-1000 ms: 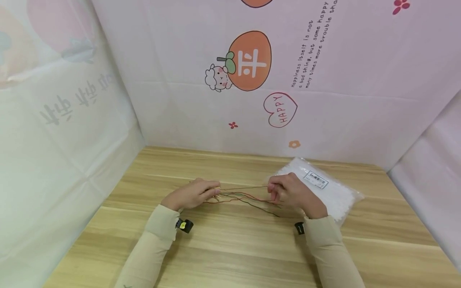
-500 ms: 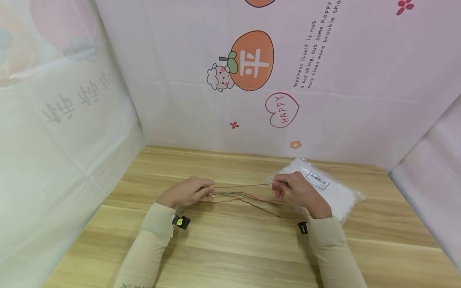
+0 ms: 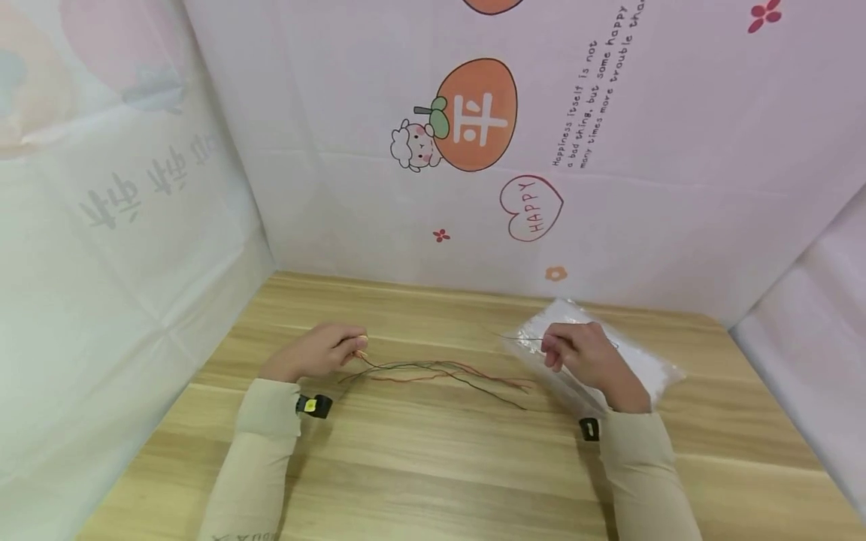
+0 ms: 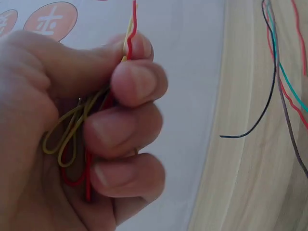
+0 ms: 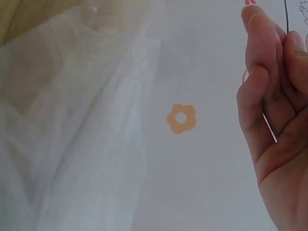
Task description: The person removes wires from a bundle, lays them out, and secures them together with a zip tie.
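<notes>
In the head view, my left hand (image 3: 314, 352) is over the left of the table. Its curled fingers hold a small bunch of thin wires: the left wrist view shows a looped yellow wire (image 4: 70, 132) and a red wire (image 4: 131, 41) sticking up past the fingertips. My right hand (image 3: 587, 359), over the plastic bag, pinches a thin dark wire (image 3: 522, 338) between thumb and fingers, its far end pointing left in the air. Between the hands lie several loose wires (image 3: 433, 364), red, green, brown and black, stretched across the tabletop.
A clear plastic bag (image 3: 643, 383) with white contents and a label lies at the back right, beneath the right hand. Printed cloth walls (image 3: 338, 218) enclose the wooden table (image 3: 460, 481) at the back and sides.
My hands have moved apart, left hand leftward and right hand rightward. The dark wire that spanned them now hangs from the right hand alone. Most loose wires stay on the table.
</notes>
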`<state>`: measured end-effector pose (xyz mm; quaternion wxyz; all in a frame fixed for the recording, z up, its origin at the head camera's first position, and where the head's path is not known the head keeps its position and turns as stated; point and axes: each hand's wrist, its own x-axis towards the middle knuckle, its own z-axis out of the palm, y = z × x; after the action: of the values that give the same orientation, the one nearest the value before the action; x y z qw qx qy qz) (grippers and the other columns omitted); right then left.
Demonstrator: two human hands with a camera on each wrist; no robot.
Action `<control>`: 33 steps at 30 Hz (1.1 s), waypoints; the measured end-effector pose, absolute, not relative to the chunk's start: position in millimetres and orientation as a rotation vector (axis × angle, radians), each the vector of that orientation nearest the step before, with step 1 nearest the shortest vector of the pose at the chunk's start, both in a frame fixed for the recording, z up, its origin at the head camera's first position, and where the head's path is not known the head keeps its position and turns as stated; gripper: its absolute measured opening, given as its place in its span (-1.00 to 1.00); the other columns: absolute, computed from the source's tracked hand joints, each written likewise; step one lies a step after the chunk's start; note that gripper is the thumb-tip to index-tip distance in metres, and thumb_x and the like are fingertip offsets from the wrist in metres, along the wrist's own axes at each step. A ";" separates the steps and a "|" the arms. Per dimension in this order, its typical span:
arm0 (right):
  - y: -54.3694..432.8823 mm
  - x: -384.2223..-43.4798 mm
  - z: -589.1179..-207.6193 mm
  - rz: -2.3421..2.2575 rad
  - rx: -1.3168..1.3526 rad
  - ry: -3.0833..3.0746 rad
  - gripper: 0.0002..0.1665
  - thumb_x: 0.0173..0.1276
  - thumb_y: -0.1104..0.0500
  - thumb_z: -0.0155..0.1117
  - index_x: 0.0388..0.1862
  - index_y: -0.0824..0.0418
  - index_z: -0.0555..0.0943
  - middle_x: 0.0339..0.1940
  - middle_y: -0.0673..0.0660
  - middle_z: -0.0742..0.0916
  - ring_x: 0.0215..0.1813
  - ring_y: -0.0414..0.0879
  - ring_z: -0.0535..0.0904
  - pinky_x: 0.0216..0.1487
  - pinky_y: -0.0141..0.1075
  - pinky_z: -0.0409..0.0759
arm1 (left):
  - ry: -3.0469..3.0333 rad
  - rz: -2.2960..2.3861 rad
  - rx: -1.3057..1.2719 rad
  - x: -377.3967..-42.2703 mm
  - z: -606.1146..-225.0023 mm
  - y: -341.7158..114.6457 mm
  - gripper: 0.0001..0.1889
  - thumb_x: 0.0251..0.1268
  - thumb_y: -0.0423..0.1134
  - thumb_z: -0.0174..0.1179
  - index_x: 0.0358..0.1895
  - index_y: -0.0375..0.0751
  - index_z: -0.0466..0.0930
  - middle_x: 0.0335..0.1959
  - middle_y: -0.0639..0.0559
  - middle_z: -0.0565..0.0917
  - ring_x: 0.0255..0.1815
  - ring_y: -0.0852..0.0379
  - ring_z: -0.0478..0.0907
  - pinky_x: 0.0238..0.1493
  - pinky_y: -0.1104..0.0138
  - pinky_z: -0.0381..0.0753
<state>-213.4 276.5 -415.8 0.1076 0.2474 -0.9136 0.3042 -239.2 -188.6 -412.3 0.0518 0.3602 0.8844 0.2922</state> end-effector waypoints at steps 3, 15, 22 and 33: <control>273.5 -216.5 -417.4 0.912 0.758 -2.736 -0.70 0.58 0.35 0.21 -0.41 0.19 0.69 -0.60 -0.12 0.72 -0.53 -0.33 0.66 -0.37 -0.39 0.66 | 2.693 0.885 1.078 -241.2 -411.5 -189.5 -0.63 0.73 -0.29 -0.05 -0.45 -0.10 0.37 -0.58 0.21 0.28 -0.56 0.33 0.17 -0.35 0.41 0.31; 240.0 -217.3 -429.0 1.060 1.042 -2.702 -0.74 0.55 0.44 0.19 -0.36 0.25 0.68 -0.52 0.01 0.74 -0.43 -0.24 0.66 -0.33 -0.36 0.69 | 2.590 0.909 1.060 -238.6 -414.2 -169.0 -0.70 0.74 -0.23 -0.03 -0.30 -0.26 0.47 -0.49 0.11 0.42 -0.48 0.28 0.31 -0.29 0.38 0.43; 226.3 -217.5 -433.3 1.094 1.185 -2.626 -0.83 0.50 0.48 0.24 -0.28 0.35 0.72 -0.45 0.12 0.79 -0.42 -0.13 0.72 -0.33 -0.34 0.72 | 2.529 0.904 1.044 -235.5 -416.4 -155.5 -0.82 0.68 -0.15 0.09 -0.16 -0.13 0.54 -0.43 0.04 0.53 -0.47 0.28 0.34 -0.35 0.41 0.39; 224.0 -214.4 -438.1 0.887 0.954 -2.825 -0.82 0.55 0.23 0.32 0.01 0.21 0.79 -0.07 0.05 0.85 -0.02 -0.13 0.76 0.06 -0.19 0.72 | 2.477 0.878 1.055 -231.3 -421.3 -138.6 -0.84 0.66 -0.17 0.13 0.07 -0.14 0.58 -0.37 -0.01 0.65 -0.40 0.22 0.51 -0.29 0.38 0.49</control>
<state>-214.4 224.0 -438.1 0.0153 0.3067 -0.9079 0.2852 -231.3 -138.6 -421.3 0.1540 0.3682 0.8643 0.3062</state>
